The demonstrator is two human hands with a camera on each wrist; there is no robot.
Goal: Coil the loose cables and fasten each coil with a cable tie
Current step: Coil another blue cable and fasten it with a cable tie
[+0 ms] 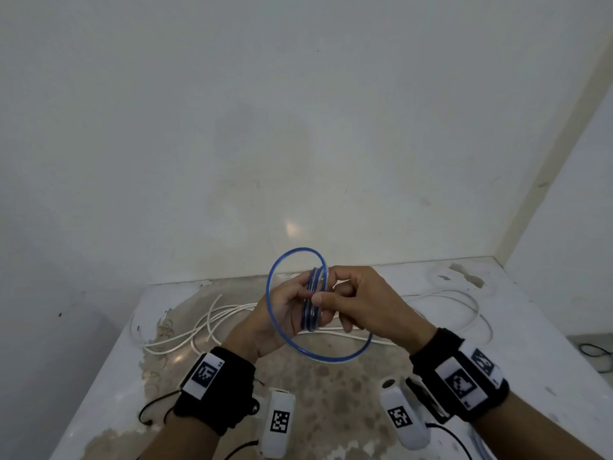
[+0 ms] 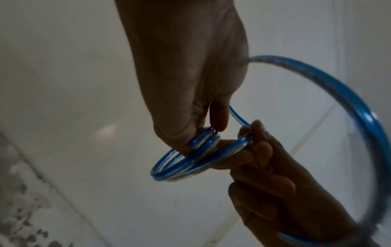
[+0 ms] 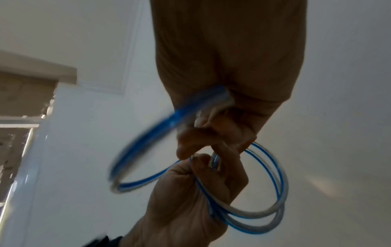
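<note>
A blue cable (image 1: 312, 305) with a pale stripe is wound into several small loops, held upright above the table between both hands. One wider loop (image 1: 326, 357) hangs round them. My left hand (image 1: 296, 297) grips the bundle from the left, fingers curled round it. My right hand (image 1: 326, 302) pinches the same strands from the right with thumb and fingers. In the left wrist view my left hand (image 2: 208, 133) pinches the coil (image 2: 180, 168), and the wide loop (image 2: 359, 107) arcs past on the right. In the right wrist view my right hand (image 3: 213, 133) and the left hand (image 3: 190, 197) both hold the coil (image 3: 277, 183).
Loose white cables (image 1: 229, 312) sprawl over the worn table (image 1: 331, 386) behind my hands and trail to the right (image 1: 464, 303). A white wall stands right behind the table. A thin black cable (image 1: 593, 351) lies on the floor at the right.
</note>
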